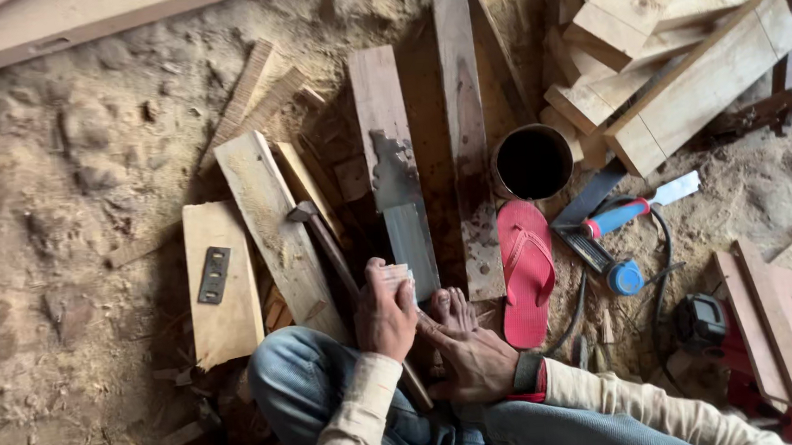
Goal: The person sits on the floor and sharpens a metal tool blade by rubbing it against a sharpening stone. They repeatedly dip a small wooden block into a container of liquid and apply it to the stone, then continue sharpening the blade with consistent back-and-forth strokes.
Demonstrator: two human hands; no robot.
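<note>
I sit on a sandy floor with my knees in blue jeans. My left hand (386, 314) is closed on a small pale block (396, 275), which it holds at the near end of a grey slab (411, 235) lying on a reddish plank (381, 103). My right hand (476, 362), with a dark wristband, rests flat and low beside my bare toes (452, 306) and grips nothing. A hammer-like tool (321, 237) lies just left of my left hand.
A red flip-flop (527, 271) and a dark round tin (533, 162) sit to the right. Also there: a blue-handled tool (615, 219), a black cable, a red and black power tool (702, 322). Pale boards (671, 36) are stacked upper right. A metal blade (215, 274) lies on a board at left.
</note>
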